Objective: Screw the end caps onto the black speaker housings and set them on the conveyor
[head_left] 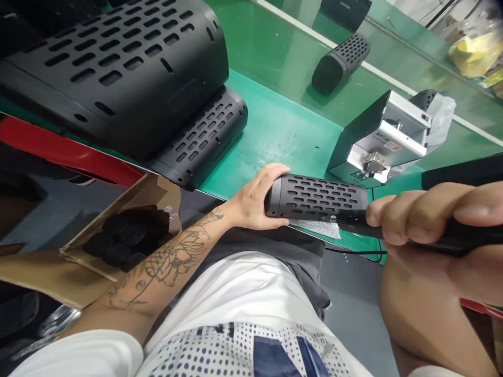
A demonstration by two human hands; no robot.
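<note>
My left hand [257, 201] is closed around the left end of a dark grey perforated housing [320, 196], which lies on its side at the front edge of the green table [271, 136]. A black electric screwdriver [356, 221] is wrapped in the fingers of my right hand [428, 220]. Its metal bit points left and meets the lower side of the housing, near the middle of its length. Whether the bit sits on a screw is too small to tell. Behind the housing stands a silver and black screw feeder [377, 141].
Large black perforated housings [157, 89] crowd the left of the table, one overhanging its edge. A similar housing [341, 60] lies at the back. Below left is an open cardboard box [90, 243] holding black parts. Clear bubble wrap [320, 228] and a black cable [353, 252] are near the front edge.
</note>
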